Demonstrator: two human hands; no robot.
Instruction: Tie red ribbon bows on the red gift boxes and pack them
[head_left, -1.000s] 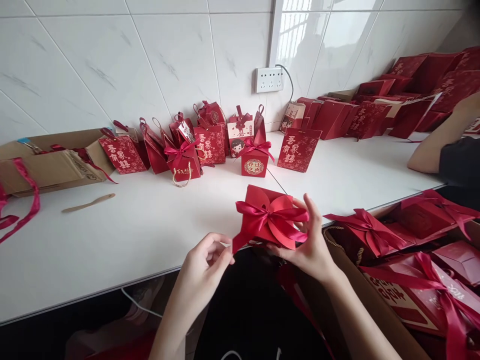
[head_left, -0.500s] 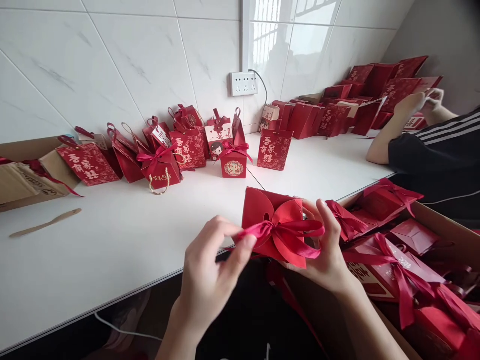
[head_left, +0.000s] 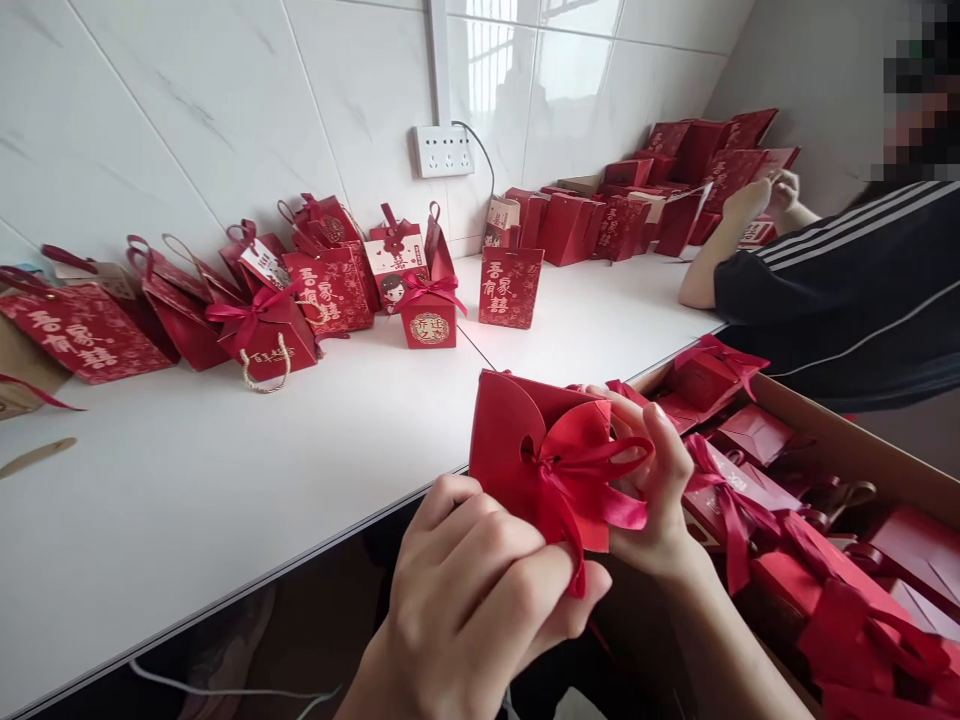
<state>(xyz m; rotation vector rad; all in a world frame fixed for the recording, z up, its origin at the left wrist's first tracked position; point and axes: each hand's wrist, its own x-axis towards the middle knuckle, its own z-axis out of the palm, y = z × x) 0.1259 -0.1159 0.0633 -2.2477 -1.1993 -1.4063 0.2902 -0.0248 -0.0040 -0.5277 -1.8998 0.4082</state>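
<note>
A red gift box [head_left: 499, 425] with curved, interlocking top flaps is held up in front of the table's front edge. A dark pink satin ribbon [head_left: 596, 470] is tied in a bow through the middle of its top. My right hand [head_left: 652, 490] grips the box from its right side, thumb up along the edge. In front of the box, my left hand [head_left: 487, 590] has its fingers curled closed on a loop of the ribbon, at the box's near side. The left fingertips are partly hidden behind the knuckles.
Several finished red gift boxes [head_left: 427, 315] stand along the wall on the white table [head_left: 360, 430]. At right, an open cardboard carton [head_left: 855, 430] holds more ribboned boxes. A co-worker's arm [head_left: 712, 270] rests on the table beside stacked red boxes [head_left: 574, 230]. A wooden stick [head_left: 37, 455] lies at far left.
My left hand has moved from the bow's left loop down across the box's near side, pulling ribbon with it. My view has turned right, bringing more of the carton and co-worker into sight.
</note>
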